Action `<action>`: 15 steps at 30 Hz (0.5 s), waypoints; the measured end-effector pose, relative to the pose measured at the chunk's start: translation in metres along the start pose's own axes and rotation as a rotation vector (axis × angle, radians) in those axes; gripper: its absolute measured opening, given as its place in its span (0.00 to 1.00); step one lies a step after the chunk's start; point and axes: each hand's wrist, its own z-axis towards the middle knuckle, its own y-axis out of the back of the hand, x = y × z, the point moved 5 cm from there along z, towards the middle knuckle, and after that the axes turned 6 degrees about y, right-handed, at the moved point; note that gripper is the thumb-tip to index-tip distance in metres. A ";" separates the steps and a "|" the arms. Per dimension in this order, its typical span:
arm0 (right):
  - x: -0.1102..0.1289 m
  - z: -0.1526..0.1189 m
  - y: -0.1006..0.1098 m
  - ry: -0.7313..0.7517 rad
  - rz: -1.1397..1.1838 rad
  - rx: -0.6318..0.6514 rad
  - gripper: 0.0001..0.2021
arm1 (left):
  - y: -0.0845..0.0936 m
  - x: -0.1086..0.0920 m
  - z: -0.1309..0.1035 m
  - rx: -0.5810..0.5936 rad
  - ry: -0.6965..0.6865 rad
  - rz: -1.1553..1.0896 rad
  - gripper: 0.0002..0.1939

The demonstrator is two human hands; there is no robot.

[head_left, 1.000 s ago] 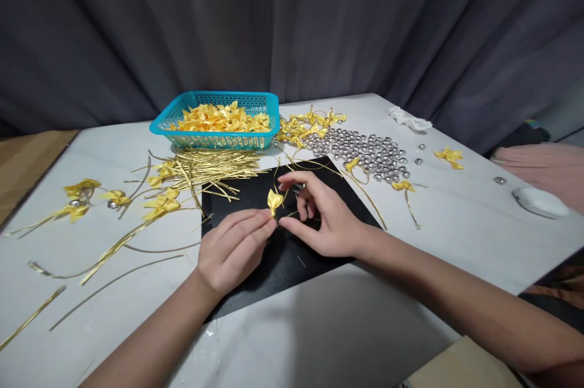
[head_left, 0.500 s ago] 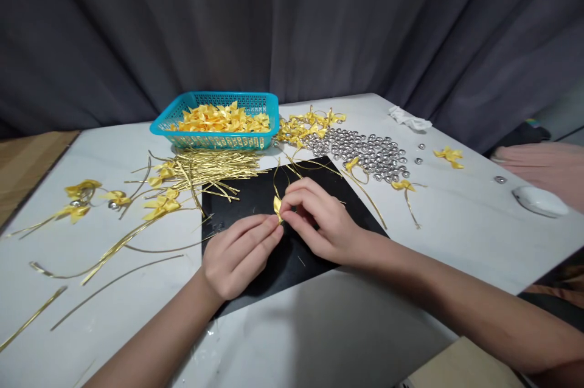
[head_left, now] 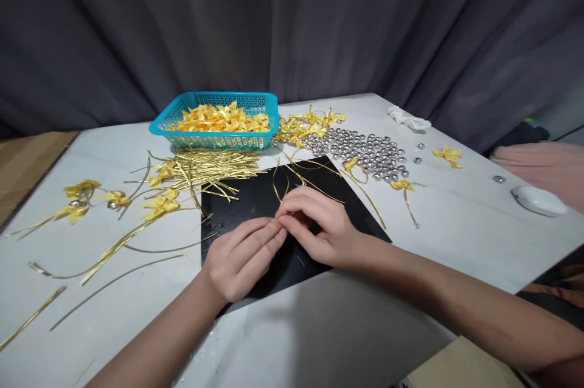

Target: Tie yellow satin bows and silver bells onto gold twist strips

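Note:
My left hand (head_left: 241,259) and my right hand (head_left: 325,227) meet over a black mat (head_left: 246,202). Both are closed in a pinch, fingertips touching. The yellow ribbon bow between them, seen a moment earlier, is now hidden by the fingers. A thin gold tie loop (head_left: 274,180) rises from behind the pinch and lies over the mat. Just beyond the right hand lie more gold strands (head_left: 314,183).
A blue basket (head_left: 214,140) holds yellow bows, with gold ties (head_left: 214,166) heaped before it. Silver heart-shaped beads (head_left: 369,154) and finished-looking bows (head_left: 310,126) lie behind. Loose bows (head_left: 162,204) are at left; a white mouse-shaped object (head_left: 538,200) is at right.
My right hand has moved slightly left and closed in over the bow, so the yellow ribbon no longer shows. My left hand keeps nearly the same place.

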 end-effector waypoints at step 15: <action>0.017 0.014 0.043 -0.032 0.031 -0.267 0.08 | -0.007 0.001 -0.002 -0.002 -0.003 0.022 0.09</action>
